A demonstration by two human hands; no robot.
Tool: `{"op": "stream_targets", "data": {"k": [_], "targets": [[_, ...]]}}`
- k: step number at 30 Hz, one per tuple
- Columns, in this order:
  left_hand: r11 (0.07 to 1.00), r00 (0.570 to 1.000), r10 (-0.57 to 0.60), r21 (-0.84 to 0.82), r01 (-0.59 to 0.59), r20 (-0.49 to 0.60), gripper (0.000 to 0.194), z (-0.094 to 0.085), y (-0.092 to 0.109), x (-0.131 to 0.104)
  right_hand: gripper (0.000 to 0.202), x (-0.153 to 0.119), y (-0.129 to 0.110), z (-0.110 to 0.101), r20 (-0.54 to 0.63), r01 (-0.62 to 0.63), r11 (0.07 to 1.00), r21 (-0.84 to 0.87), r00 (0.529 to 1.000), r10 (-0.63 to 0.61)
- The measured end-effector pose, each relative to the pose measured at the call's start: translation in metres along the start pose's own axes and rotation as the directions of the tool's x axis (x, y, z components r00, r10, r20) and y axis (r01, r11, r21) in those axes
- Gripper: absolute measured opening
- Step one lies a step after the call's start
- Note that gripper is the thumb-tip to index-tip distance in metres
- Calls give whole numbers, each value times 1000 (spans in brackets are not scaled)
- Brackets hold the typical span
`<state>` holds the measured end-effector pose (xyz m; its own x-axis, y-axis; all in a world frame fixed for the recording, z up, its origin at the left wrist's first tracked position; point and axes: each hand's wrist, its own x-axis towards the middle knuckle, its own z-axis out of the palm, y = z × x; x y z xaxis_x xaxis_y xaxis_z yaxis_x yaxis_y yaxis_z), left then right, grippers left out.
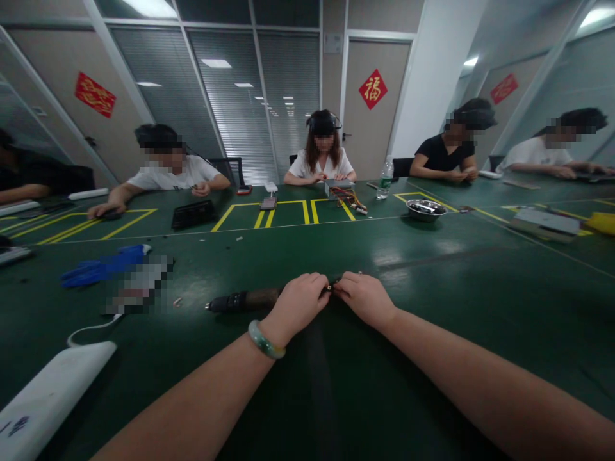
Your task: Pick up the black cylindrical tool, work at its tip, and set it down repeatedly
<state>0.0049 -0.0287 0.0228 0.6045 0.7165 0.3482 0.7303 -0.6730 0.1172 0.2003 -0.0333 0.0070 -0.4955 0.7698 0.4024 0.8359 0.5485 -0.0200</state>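
My left hand [300, 299] and my right hand [368, 298] meet over the middle of the table. Their fingers are closed in a pinch on a small dark piece with a brass-coloured end [329, 288]; its exact kind is too small to make out. Just left of my left hand lies a straight, dark tool like an electric screwdriver [259, 299], its metal tip pointing left. My left hand hides its right end, so whether the hand touches it I cannot tell. A jade-green bangle [266, 340] circles my left wrist.
At left are blue gloves [106, 266], a blurred-out phone-like device [141, 285] with a white cable, and a white power bank-like block [57, 397]. Across the green table [432, 269] stand a metal bowl [425, 210], a water bottle [385, 179] and a black tray [193, 214]. Several people sit opposite.
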Motion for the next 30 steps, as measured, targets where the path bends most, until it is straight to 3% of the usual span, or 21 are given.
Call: {"op": "stream_targets", "data": {"k": [14, 24, 30], "targets": [[1000, 1000, 15, -13, -15, 8, 10, -2, -2, 0, 14, 7, 10, 2, 3, 73, 997, 36, 997, -73], [994, 995, -98, -38, 99, 18, 22, -4, 3, -2, 11, 17, 3, -5, 160, 116, 993, -30, 981, -109], [1000, 996, 11, -14, -12, -83, 39, -9, 5, -4, 14, 22, -8, -2, 160, 104, 989, -103, 983, -87]]}}
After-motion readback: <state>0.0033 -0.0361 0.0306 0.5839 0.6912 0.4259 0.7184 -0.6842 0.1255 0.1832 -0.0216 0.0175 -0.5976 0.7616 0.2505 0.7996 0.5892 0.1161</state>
